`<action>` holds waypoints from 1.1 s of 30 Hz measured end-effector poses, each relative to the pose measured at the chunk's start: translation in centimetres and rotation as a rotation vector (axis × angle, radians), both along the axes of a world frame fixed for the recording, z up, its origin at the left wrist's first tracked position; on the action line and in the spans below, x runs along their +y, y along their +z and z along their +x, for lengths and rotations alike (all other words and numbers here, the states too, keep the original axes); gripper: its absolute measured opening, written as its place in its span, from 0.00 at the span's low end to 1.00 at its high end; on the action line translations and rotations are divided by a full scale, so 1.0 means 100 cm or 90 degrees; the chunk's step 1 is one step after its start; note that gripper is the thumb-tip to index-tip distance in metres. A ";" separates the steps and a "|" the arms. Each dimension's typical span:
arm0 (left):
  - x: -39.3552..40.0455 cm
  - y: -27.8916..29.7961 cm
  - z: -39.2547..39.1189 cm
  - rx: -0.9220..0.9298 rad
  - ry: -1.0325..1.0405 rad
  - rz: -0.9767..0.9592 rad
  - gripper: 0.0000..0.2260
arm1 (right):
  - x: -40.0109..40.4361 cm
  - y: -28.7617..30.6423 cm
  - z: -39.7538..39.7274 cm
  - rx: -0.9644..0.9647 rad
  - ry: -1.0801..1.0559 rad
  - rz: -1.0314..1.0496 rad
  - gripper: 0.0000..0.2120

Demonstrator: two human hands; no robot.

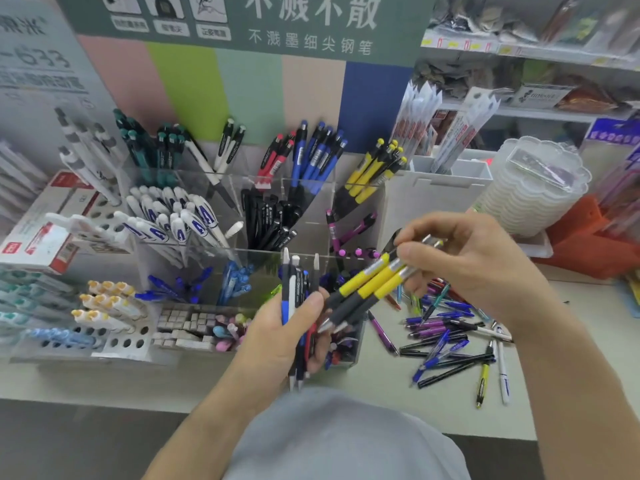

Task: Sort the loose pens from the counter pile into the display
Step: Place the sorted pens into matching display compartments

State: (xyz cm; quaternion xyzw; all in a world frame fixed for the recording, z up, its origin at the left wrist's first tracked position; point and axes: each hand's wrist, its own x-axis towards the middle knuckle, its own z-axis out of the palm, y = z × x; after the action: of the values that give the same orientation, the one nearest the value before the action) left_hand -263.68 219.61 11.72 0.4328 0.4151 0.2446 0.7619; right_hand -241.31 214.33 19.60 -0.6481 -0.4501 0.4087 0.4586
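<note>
The right hand (460, 261) is pinching three yellow pens (367, 289) above the counter (554, 393). The left hand (287, 327) is gripping a mixed bundle of pens (294, 292) before the display (242, 209). The loose pile (446, 334) is lying right.

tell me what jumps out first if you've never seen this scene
Centre frame, the right hand pinches three yellow pens while the left hand grips a mixed bundle of pens. Behind them stands the clear display; a loose pile of pens lies on the counter, right.

pale counter (104, 382); stocked shelves (540, 50) behind.
</note>
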 end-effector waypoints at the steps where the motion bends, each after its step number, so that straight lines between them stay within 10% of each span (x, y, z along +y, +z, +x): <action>1: 0.003 0.007 0.004 -0.015 0.018 0.026 0.24 | 0.005 0.003 0.001 -0.030 -0.016 0.026 0.03; 14: 0.039 0.048 0.036 -0.131 0.116 0.130 0.13 | 0.040 0.030 0.017 0.006 -0.113 0.227 0.04; 25: 0.033 0.047 0.030 -0.129 0.060 0.078 0.09 | 0.087 0.048 0.015 -0.538 -0.233 0.227 0.07; 33: 0.033 0.046 0.025 -0.125 0.055 0.028 0.15 | 0.096 -0.017 -0.009 -0.626 -0.249 0.315 0.14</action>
State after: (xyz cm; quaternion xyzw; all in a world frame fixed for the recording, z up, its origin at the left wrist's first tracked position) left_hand -261.22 222.93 16.35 0.4053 0.3510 0.3276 0.7780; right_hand -242.25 223.93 17.91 -0.7066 -0.5638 -0.1496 0.4006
